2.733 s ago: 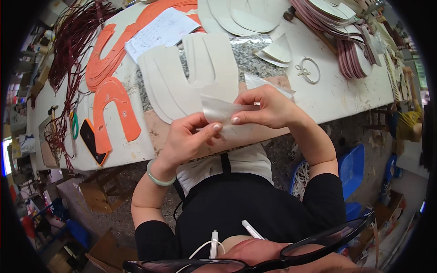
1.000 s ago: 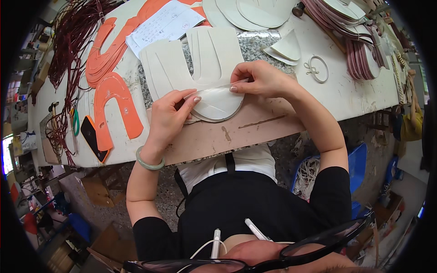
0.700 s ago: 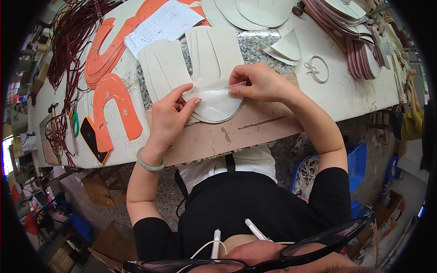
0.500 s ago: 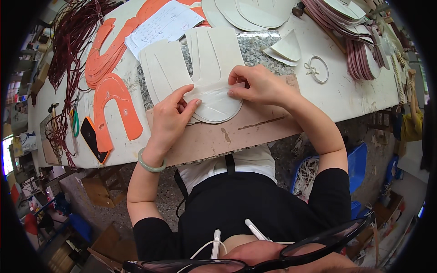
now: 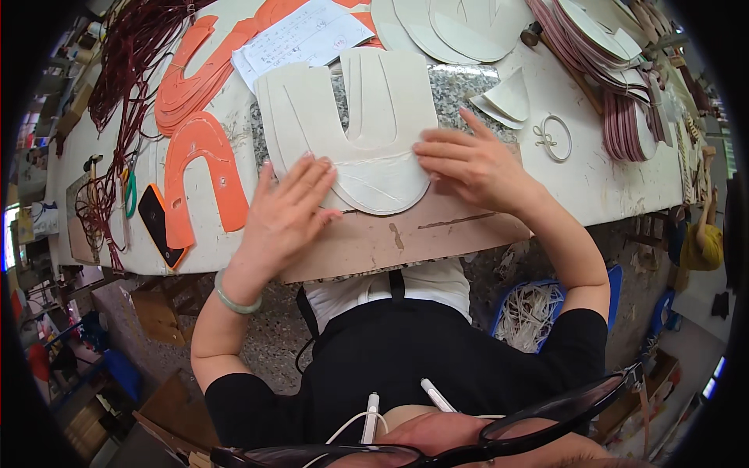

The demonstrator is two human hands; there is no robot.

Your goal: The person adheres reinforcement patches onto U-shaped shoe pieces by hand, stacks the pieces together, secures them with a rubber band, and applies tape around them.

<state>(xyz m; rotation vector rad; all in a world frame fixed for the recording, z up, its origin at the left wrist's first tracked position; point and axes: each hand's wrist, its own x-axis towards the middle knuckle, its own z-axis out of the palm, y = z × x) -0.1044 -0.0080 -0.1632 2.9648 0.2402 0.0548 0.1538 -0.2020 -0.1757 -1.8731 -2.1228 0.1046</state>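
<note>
A cream, U-shaped shoe upper (image 5: 382, 183) lies flat before me, its rounded end toward me and its two legs pointing away. A seam crosses it above the rounded end, and faint creases show below. My left hand (image 5: 290, 204) rests along its left edge, fingers stretched out and thumb apart. At the right edge, my right hand (image 5: 474, 166) has its fingers extended, with the tips at the upper's rim. Neither hand grips anything. Beneath the upper are a pinkish-brown board (image 5: 351, 251) and a speckled stone slab (image 5: 460, 87).
Orange U-shaped pieces (image 5: 204, 140), an orange-edged phone (image 5: 158, 218) and dark red cords (image 5: 117, 93) are at left. Written papers (image 5: 304, 35) lie behind. At right are white offcuts (image 5: 507, 100), a ring of cord (image 5: 555, 139) and bundled pieces (image 5: 624, 125). Below stands a blue bin (image 5: 499, 312) of scraps.
Both hands have opened from pinching near the seam and moved outward to the sides. The upper lies flatter, with its legs more evenly spread. The whole view has shifted slightly.
</note>
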